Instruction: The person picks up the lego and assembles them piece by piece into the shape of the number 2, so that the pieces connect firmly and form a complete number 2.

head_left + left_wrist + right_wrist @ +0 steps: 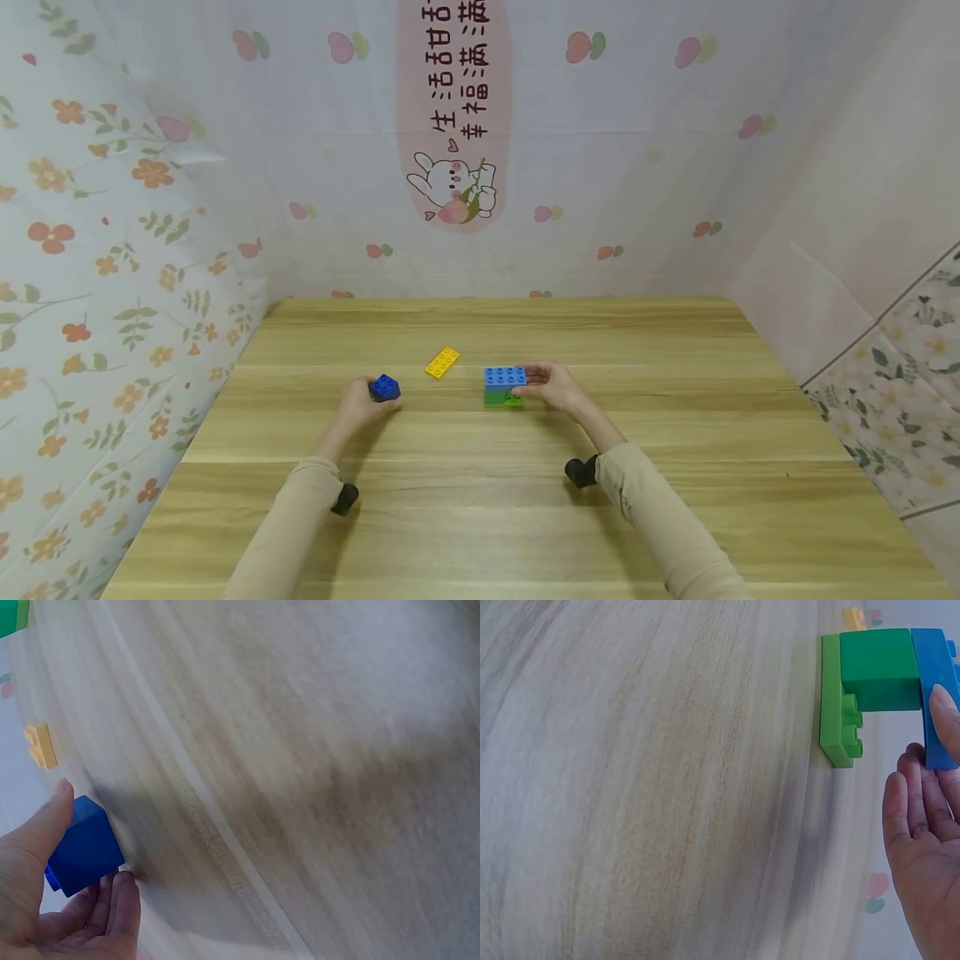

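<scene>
Small blue brick (385, 387), likely light, rigid, slick plastic, is being pinched across flat sides by left hand (362, 405); stacked block assembly (504, 386) is being steadied by right hand (551, 387) with near-straight fingers.

Both arms stretched forward in beige sleeves, left hand (363, 403) with thumb and fingers (120, 911) curled in a grip, right hand (552, 387) with fingers (919, 799) nearly straight, touching
</scene>
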The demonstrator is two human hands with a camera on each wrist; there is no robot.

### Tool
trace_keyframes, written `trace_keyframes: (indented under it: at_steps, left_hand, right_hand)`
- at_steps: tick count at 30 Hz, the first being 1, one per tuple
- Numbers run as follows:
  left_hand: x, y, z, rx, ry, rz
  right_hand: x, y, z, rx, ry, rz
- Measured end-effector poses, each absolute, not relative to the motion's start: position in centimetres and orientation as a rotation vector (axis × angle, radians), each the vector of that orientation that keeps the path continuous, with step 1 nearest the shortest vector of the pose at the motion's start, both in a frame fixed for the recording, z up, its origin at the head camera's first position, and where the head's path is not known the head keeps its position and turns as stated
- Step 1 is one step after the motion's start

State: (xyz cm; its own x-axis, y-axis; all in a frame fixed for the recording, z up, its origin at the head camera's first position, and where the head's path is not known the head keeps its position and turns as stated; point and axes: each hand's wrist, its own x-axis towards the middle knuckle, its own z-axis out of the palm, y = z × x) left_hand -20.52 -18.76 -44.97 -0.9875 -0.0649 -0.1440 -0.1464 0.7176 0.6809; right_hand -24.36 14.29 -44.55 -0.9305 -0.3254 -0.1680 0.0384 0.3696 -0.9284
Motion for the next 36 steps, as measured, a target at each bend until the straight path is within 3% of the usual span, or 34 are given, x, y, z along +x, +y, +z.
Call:
trace_keyframes:
  at_steps: [18, 36]
  left_hand:
    - [-20.2, -18.8, -45.9, -0.185, 2.873, 1.057]
    - [-21.2, -18.9, -43.9, -0.179, 2.726, 1.085]
  right_hand:
    - [-24.2, 14.2, -45.3, -0.233, 2.368, -1.545]
    - [-24.6, 14.1, -44.9, -0.227, 2.392, -1.509]
